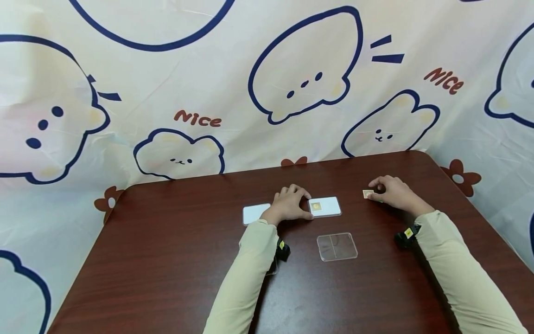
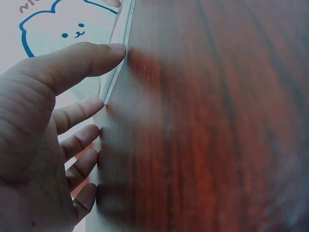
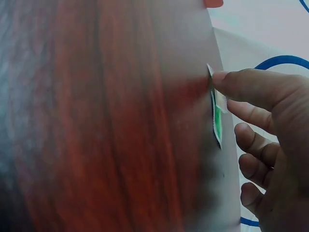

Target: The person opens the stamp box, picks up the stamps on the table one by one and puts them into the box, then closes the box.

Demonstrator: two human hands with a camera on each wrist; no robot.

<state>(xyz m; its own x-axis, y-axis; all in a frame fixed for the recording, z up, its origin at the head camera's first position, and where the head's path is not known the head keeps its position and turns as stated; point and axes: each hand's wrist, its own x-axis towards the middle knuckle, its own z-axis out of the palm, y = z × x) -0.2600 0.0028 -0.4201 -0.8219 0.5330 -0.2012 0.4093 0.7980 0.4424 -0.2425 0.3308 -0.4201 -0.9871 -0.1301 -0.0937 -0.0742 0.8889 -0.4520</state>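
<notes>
My left hand [image 1: 289, 204] grips the left end of a flat white case [image 1: 329, 207] with a small gold square [image 1: 316, 206] on it, thumb on the near edge, index finger on the far one. In the left wrist view the case's clear rim [image 2: 114, 82] appears edge-on beside the thumb. Farther right, my right hand [image 1: 394, 191] pinches a small cream square [image 1: 367, 194] between thumb and index finger. Just under these fingers in the right wrist view lies a thin, pale-edged piece with a green face [image 3: 217, 123], partly hidden in the head view.
A second flat white case [image 1: 255, 214] lies left of the left hand. Nearer on the brown table [image 1: 167, 260] is a clear plastic lid [image 1: 337, 247]. Another clear piece [image 1: 273, 268] shows partly beneath the left sleeve. A printed cloth [image 1: 250, 153] hangs behind the table.
</notes>
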